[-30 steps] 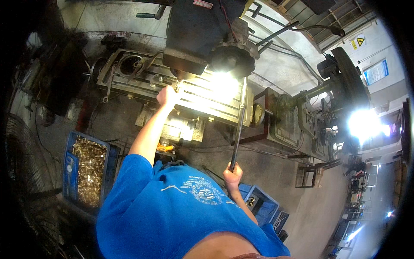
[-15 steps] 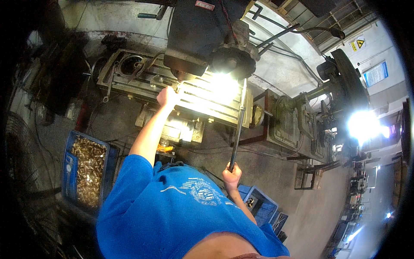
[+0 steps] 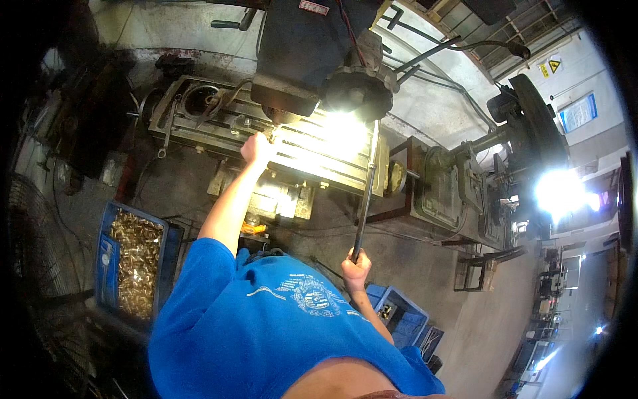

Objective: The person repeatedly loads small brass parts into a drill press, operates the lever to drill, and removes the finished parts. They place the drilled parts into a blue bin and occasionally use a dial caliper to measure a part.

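My left hand (image 3: 256, 150) is closed at the machine table, just below the dark machine head (image 3: 287, 63). Its fingers wrap round something small that glare and the fingers hide. On the right, my right hand (image 3: 356, 265) grips the dark lower end of a long lever (image 3: 366, 206). This lever slants up to the round hub (image 3: 359, 92) on the machine's side. Beneath both, the slotted metal machine table (image 3: 212, 136) runs across, partly washed out by a bright lamp (image 3: 345, 126).
A blue crate (image 3: 106, 256) of small shiny brass-coloured parts (image 3: 138, 263) stands at my left. Another blue crate (image 3: 409, 322) sits beside my right forearm. A wrench (image 3: 167, 133) lies on the table's left end. Further right stands a second machine (image 3: 531, 126).
Almost nothing differs. Both hands keep their places, with only a very slight shift of the right hand and lever to the left.
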`<action>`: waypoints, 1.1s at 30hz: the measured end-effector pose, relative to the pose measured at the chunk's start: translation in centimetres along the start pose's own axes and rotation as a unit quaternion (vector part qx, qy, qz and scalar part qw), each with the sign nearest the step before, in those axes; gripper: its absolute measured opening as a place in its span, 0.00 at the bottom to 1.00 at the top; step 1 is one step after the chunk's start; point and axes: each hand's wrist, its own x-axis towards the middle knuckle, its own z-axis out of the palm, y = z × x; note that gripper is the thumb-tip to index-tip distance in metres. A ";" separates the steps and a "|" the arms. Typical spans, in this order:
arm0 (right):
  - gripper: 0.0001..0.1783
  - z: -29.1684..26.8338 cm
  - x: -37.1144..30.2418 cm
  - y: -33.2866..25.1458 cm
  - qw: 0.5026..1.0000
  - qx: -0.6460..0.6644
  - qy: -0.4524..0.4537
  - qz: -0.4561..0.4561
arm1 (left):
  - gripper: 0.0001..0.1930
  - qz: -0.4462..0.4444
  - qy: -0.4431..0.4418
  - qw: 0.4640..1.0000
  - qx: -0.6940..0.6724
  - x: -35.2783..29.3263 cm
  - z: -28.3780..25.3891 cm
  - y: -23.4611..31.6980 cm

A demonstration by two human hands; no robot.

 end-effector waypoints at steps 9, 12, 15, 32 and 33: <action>0.13 0.2 0.1 0.1 1.000 0.017 -0.005 0.021 | 0.32 0.002 0.005 1.000 -0.001 -0.2 -0.3 0.1; 0.13 -0.1 0.3 1.1 1.000 0.013 -0.005 0.013 | 0.32 0.002 -0.003 1.000 -0.003 -0.3 -0.7 0.3; 0.07 0.1 0.3 1.0 1.000 0.019 0.005 0.016 | 0.32 0.001 0.000 1.000 -0.001 -0.2 -0.5 0.2; 0.06 0.2 0.5 1.1 1.000 0.000 0.009 -0.003 | 0.33 -0.005 -0.004 1.000 -0.005 -0.4 -1.0 0.6; 0.06 0.2 0.6 1.2 1.000 -0.006 0.010 -0.008 | 0.33 -0.006 -0.004 1.000 -0.005 -0.4 -0.9 0.5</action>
